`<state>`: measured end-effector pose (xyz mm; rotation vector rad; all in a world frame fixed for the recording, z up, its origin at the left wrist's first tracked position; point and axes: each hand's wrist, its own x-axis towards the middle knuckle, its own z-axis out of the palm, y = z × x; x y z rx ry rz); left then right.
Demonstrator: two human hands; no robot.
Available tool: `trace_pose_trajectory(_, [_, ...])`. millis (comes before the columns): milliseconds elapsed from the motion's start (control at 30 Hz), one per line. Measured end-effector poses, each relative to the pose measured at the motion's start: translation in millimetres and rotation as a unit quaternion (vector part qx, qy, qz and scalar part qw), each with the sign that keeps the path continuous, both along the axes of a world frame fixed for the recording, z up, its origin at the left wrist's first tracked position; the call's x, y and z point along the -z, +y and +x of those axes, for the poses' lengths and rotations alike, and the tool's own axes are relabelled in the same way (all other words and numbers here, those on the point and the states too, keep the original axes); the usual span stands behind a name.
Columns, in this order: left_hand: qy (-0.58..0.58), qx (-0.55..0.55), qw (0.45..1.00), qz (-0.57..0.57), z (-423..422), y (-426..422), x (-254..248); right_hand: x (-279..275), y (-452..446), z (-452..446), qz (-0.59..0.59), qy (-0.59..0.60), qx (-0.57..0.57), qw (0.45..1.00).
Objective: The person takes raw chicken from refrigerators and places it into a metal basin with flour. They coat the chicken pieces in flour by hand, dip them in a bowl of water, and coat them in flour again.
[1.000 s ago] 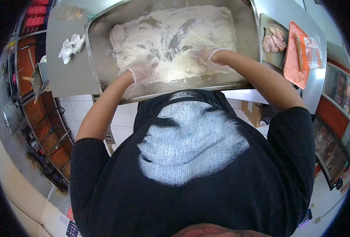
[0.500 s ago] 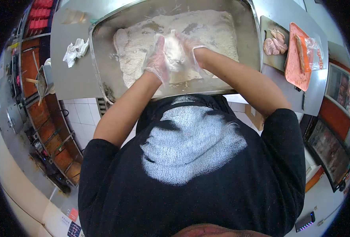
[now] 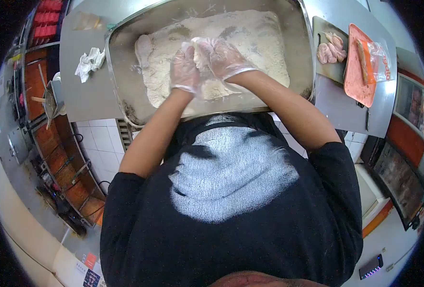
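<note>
Both of my hands wear clear plastic gloves and are together above the flour (image 3: pixel 250 57) in a large metal tray (image 3: pixel 300 28). Between them is a flour-coated piece of chicken (image 3: pixel 201 56), mostly covered by the gloves. My left hand (image 3: pixel 183 69) is closed against its left side. Curled over the top and right side is my right hand (image 3: pixel 225 60), its fingers closed on the piece. Another floured lump (image 3: pixel 144 47) lies at the left edge of the flour.
Raw chicken pieces (image 3: pixel 331 50) lie on a cutting board (image 3: pixel 322 26) to the right. Beside it, a pink tray (image 3: pixel 354 88) carries a plastic bag (image 3: pixel 377 62). Crumpled white tissue (image 3: pixel 90 63) and a clear container (image 3: pixel 86 20) are on the steel table (image 3: pixel 80 98) at left.
My right hand has turned inward and its fingers have folded over the piece. The hands have come closer together, hiding more of it.
</note>
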<state>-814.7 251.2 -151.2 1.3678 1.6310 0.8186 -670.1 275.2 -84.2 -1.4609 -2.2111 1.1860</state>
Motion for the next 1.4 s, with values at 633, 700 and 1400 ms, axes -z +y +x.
trace_pose_trajectory(633, [0.214, 0.498, 0.801, -0.254, -66.6, 3.8, 56.7, 3.5, -37.1, 22.4, -0.180, -0.257, -0.197, 0.929])
trace_pose_trajectory(700, [0.126, 0.327, 0.859, -0.372, -33.8, 3.1, 62.0, 20.1, -51.8, -13.2, -0.174, -0.213, -0.101, 0.956])
trace_pose_trajectory(1400, [-0.373, 0.093, 0.781, -0.492, -72.6, 36.8, 49.3, 163.3, -8.4, -20.9, -0.351, 0.119, 0.418, 0.829])
